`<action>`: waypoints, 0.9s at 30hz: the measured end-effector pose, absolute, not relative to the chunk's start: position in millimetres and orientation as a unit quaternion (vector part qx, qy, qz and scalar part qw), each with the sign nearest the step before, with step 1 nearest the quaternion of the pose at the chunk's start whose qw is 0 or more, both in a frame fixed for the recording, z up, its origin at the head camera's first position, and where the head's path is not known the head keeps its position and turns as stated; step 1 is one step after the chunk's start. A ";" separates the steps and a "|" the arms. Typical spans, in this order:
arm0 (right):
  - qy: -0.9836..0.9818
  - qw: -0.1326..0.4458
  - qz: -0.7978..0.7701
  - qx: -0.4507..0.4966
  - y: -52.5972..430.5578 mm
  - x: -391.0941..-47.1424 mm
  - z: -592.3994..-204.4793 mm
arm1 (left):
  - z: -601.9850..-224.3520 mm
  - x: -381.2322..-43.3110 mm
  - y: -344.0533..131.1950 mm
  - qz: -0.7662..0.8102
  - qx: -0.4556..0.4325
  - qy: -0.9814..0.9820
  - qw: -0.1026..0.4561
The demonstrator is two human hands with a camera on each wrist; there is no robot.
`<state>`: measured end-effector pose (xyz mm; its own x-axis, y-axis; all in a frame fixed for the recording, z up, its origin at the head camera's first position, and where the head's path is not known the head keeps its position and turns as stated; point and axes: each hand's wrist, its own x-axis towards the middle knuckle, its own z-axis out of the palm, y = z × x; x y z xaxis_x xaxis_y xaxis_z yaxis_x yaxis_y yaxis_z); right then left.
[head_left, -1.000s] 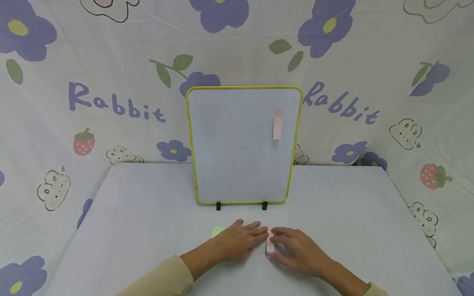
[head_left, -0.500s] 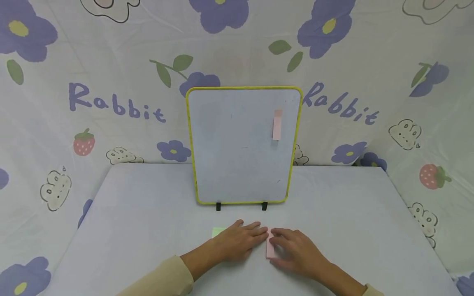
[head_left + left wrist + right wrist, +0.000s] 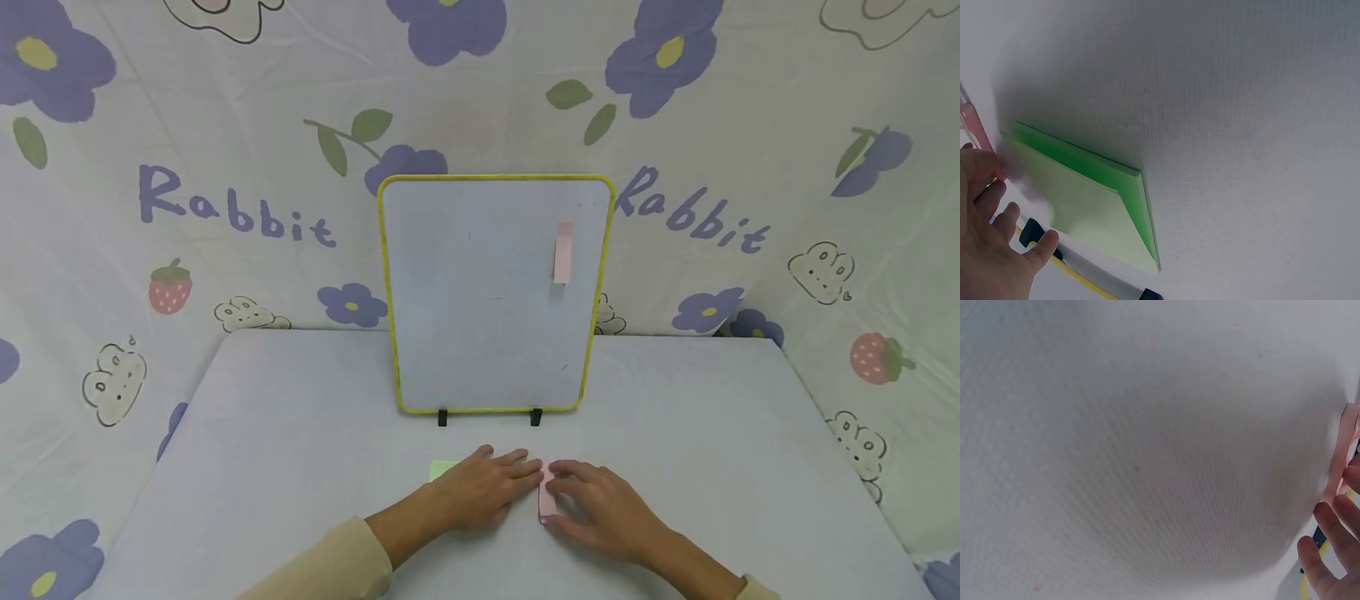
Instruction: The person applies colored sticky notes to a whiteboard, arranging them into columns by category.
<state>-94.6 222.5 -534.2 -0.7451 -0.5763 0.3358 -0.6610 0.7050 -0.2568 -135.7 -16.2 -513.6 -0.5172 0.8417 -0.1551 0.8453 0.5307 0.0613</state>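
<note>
The narrow pink pad [image 3: 548, 502] lies on the tabletop [image 3: 300, 400], about midway between its left and right edges and well in from the far one, just in front of the whiteboard [image 3: 480, 325]. The left hand [image 3: 487, 492] spreads loosely, fingertips along the pad's left side; the right hand [image 3: 611, 512] curls over it, thumb at the near end, though I can't tell whether a single sheet is pinched. I'd worry most about that thumb: too deep a bite could bring several sheets away together, and a hard tug could tear or crease one. If the left fingertips let up, so light a pad may slide or turn. By the left forearm [image 3: 408, 518] sits a green pad [image 3: 1085, 200], its top gaping like a wedge, so a careless brush might bend it. The paper looks thin and matte, both pads straight-edged; the tabletop is pale and finely ribbed, the whiteboard a smooth, yellow-rimmed panel with rounded corners, a pink strip [image 3: 562, 258] near its upper right one.
</note>
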 end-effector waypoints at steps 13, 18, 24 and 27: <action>-0.912 0.094 0.230 0.327 220.6 -96.6 -530.8 | -512.2 -135.3 -16.8 -0.008 0.483 0.872 0.082; -0.902 0.098 0.267 0.326 220.0 -98.3 -531.2 | -513.9 -136.3 -17.6 -0.001 0.485 0.871 0.080; -0.898 0.075 0.325 0.287 217.3 -101.0 -529.1 | -514.8 -136.6 -19.9 -0.006 0.485 0.871 0.075; -0.895 0.062 0.356 0.261 216.7 -102.9 -527.5 | -513.5 -136.8 -21.2 -0.003 0.487 0.870 0.077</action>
<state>-102.9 216.7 -527.5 -0.8563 -0.4230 0.2964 -0.5109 0.6099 -0.6058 -136.8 -21.2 -513.5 -0.5134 0.8471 -0.1375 0.8480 0.5253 0.0702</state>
